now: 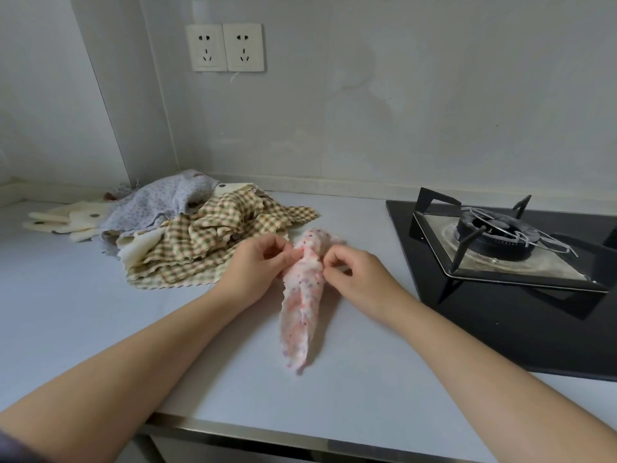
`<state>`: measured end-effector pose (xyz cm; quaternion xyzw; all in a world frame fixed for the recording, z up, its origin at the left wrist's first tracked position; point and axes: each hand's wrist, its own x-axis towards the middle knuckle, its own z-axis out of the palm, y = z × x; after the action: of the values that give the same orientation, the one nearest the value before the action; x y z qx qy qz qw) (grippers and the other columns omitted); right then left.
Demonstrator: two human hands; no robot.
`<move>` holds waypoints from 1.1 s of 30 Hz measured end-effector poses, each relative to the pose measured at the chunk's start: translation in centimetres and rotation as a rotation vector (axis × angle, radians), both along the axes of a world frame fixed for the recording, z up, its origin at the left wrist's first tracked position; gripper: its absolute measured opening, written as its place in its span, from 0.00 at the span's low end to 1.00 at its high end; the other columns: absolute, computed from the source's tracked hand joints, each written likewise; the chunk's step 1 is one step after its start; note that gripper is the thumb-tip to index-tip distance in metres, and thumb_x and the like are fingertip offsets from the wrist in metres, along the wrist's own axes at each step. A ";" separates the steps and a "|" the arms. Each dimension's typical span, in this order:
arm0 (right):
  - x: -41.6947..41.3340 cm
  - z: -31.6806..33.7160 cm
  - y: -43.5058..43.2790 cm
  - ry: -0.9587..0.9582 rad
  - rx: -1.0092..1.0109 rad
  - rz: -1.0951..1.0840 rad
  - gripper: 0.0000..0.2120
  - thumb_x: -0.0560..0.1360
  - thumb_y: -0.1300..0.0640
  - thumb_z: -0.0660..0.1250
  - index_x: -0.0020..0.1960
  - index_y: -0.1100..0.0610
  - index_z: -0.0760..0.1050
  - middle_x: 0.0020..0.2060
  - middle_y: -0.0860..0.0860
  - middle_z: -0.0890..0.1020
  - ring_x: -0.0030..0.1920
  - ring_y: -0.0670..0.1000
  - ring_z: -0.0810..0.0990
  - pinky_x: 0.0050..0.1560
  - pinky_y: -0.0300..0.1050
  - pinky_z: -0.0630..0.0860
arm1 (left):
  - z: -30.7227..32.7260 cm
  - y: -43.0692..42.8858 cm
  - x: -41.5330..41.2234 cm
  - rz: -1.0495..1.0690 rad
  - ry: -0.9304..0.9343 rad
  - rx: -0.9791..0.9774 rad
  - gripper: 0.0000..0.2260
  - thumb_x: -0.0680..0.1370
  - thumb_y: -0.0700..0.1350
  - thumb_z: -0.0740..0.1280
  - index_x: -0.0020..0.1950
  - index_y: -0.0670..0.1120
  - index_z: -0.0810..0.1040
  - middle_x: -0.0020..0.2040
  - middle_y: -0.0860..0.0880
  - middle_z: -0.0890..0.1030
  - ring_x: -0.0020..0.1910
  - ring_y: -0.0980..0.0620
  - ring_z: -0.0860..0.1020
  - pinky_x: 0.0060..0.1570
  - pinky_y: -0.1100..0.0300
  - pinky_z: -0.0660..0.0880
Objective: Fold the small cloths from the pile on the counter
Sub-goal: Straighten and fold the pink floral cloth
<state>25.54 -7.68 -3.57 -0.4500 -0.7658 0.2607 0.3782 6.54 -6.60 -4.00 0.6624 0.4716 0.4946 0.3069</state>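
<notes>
1. While bunched into a long narrow strip, pink dotted cloth (302,309) is pinched near its far end from both sides: left grip (257,262) on its left edge, right grip (357,275) on its right, fingers curled.
2. Strip's near tip points at the worktop (100,312) front edge, mid-worktop.
3. Pile (207,235) of checked and floral cloths: crumpled, just behind left grip.
4. Gas hob (500,248) right, well apart; twin sockets (227,46) on wall.
</notes>
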 end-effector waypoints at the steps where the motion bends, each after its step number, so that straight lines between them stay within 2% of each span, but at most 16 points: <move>1: 0.1 0.1 0.1 0.014 -0.001 -0.039 0.08 0.75 0.63 0.64 0.37 0.56 0.72 0.34 0.47 0.77 0.36 0.45 0.74 0.41 0.37 0.70 | 0.1 0.2 -0.3 0.034 -0.028 -0.005 0.07 0.75 0.40 0.72 0.38 0.40 0.78 0.30 0.48 0.77 0.27 0.57 0.72 0.29 0.66 0.72; 3: 0.5 0.4 0.5 0.024 -0.029 -0.171 0.09 0.74 0.62 0.63 0.35 0.56 0.70 0.31 0.47 0.73 0.33 0.44 0.69 0.35 0.35 0.66 | 0.7 0.4 -1.0 0.094 -0.081 0.001 0.07 0.74 0.40 0.72 0.38 0.40 0.78 0.29 0.50 0.77 0.25 0.59 0.73 0.27 0.67 0.72; 4: 0.8 0.4 0.7 0.014 -0.048 -0.264 0.10 0.74 0.60 0.63 0.34 0.56 0.69 0.30 0.48 0.72 0.33 0.46 0.69 0.34 0.38 0.65 | 1.1 0.5 -1.6 0.146 -0.020 0.056 0.07 0.73 0.41 0.73 0.38 0.41 0.78 0.28 0.52 0.77 0.25 0.60 0.73 0.27 0.69 0.70; 6: 1.4 0.8 1.0 -0.094 -0.103 -0.436 0.14 0.76 0.52 0.62 0.34 0.55 0.66 0.31 0.48 0.73 0.36 0.51 0.71 0.37 0.45 0.67 | 1.5 0.9 -3.5 0.244 0.280 0.223 0.06 0.72 0.43 0.75 0.38 0.45 0.79 0.30 0.55 0.79 0.27 0.61 0.75 0.29 0.73 0.68; 8: 1.9 1.1 1.0 -0.394 -0.163 -0.517 0.17 0.77 0.45 0.59 0.34 0.54 0.66 0.35 0.48 0.75 0.43 0.55 0.74 0.46 0.48 0.68 | 1.6 1.0 -5.2 0.206 0.611 0.301 0.05 0.72 0.43 0.74 0.42 0.49 0.78 0.32 0.55 0.79 0.29 0.60 0.75 0.30 0.70 0.68; 10: 2.1 1.2 0.9 -0.597 -0.133 -0.542 0.12 0.77 0.47 0.57 0.38 0.52 0.67 0.42 0.49 0.76 0.50 0.56 0.75 0.53 0.50 0.65 | 1.6 0.8 -6.0 0.097 0.897 0.377 0.06 0.71 0.48 0.66 0.46 0.50 0.79 0.35 0.56 0.78 0.32 0.53 0.75 0.32 0.61 0.69; 11: 2.0 1.3 0.8 -0.585 -0.044 -0.541 0.09 0.76 0.48 0.58 0.41 0.51 0.69 0.45 0.49 0.76 0.52 0.55 0.74 0.54 0.50 0.64 | 1.7 0.8 -5.9 0.049 0.973 0.433 0.10 0.70 0.50 0.62 0.46 0.50 0.80 0.37 0.56 0.77 0.34 0.51 0.76 0.34 0.60 0.71; 14: 1.6 1.2 0.7 -0.254 0.259 -0.288 0.05 0.76 0.55 0.64 0.51 0.52 0.74 0.53 0.47 0.76 0.57 0.51 0.74 0.58 0.49 0.68 | 2.0 0.3 -4.3 -0.038 0.993 0.486 0.15 0.70 0.54 0.59 0.47 0.49 0.81 0.43 0.52 0.78 0.42 0.50 0.77 0.43 0.56 0.74; 15: 1.4 1.1 0.7 -0.209 0.245 -0.156 0.08 0.76 0.57 0.64 0.55 0.52 0.75 0.56 0.46 0.77 0.59 0.49 0.74 0.61 0.49 0.69 | 1.7 0.4 -3.8 -0.071 1.003 0.461 0.16 0.71 0.54 0.59 0.50 0.49 0.81 0.46 0.51 0.79 0.44 0.50 0.77 0.45 0.55 0.75; 17: 0.9 0.2 0.8 -0.290 0.143 -0.011 0.11 0.77 0.54 0.63 0.59 0.50 0.77 0.60 0.44 0.76 0.62 0.47 0.73 0.65 0.49 0.69 | 0.6 0.5 -3.2 -0.120 1.043 0.352 0.22 0.73 0.58 0.57 0.59 0.49 0.79 0.53 0.50 0.79 0.50 0.49 0.78 0.50 0.54 0.76; 19: 0.7 -0.7 1.2 -0.480 0.105 -0.079 0.11 0.78 0.52 0.60 0.57 0.48 0.77 0.60 0.44 0.76 0.62 0.49 0.72 0.64 0.50 0.68 | -0.2 0.8 -3.2 -0.098 1.043 0.285 0.25 0.74 0.62 0.55 0.64 0.50 0.76 0.57 0.51 0.78 0.53 0.49 0.77 0.54 0.54 0.75; 23: 1.5 0.0 1.7 -0.739 0.092 -0.476 0.12 0.80 0.55 0.56 0.55 0.55 0.77 0.56 0.52 0.76 0.59 0.56 0.73 0.55 0.48 0.67 | -0.1 1.0 -3.5 0.002 1.051 0.280 0.29 0.70 0.64 0.52 0.63 0.53 0.77 0.56 0.52 0.77 0.53 0.49 0.76 0.52 0.54 0.75; 26: 1.8 0.4 1.4 -0.884 0.030 -0.678 0.15 0.81 0.52 0.54 0.62 0.56 0.73 0.62 0.53 0.72 0.62 0.55 0.69 0.58 0.51 0.63 | 0.5 1.0 -3.5 0.054 1.122 0.351 0.25 0.69 0.64 0.50 0.48 0.51 0.79 0.44 0.52 0.77 0.43 0.48 0.77 0.42 0.57 0.71; 28: 1.7 0.6 1.3 -0.890 0.089 -0.693 0.16 0.80 0.52 0.55 0.66 0.55 0.69 0.67 0.52 0.67 0.66 0.55 0.66 0.60 0.51 0.62 | 0.8 1.0 -3.8 0.064 1.084 0.434 0.21 0.72 0.65 0.53 0.39 0.51 0.75 0.35 0.55 0.74 0.35 0.51 0.75 0.39 0.58 0.67; 31: 1.8 0.8 1.3 -0.670 0.285 -0.362 0.21 0.77 0.61 0.59 0.70 0.52 0.68 0.71 0.48 0.66 0.71 0.52 0.63 0.67 0.48 0.59 | 0.9 0.9 -4.0 -0.094 1.074 0.478 0.21 0.72 0.67 0.59 0.49 0.52 0.79 0.43 0.55 0.78 0.41 0.53 0.76 0.44 0.58 0.71; 33: 1.5 0.8 1.2 -0.509 0.222 -0.077 0.27 0.73 0.66 0.59 0.70 0.50 0.70 0.69 0.45 0.71 0.70 0.49 0.67 0.71 0.48 0.61 | 0.4 0.9 -3.7 -0.183 1.028 0.482 0.20 0.73 0.64 0.62 0.51 0.49 0.80 0.44 0.52 0.78 0.42 0.51 0.76 0.42 0.58 0.74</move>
<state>27.03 -6.50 -2.73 -0.4857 -0.8423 0.0392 0.2303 2.80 -5.71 -3.59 0.9071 0.3748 0.1739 -0.0800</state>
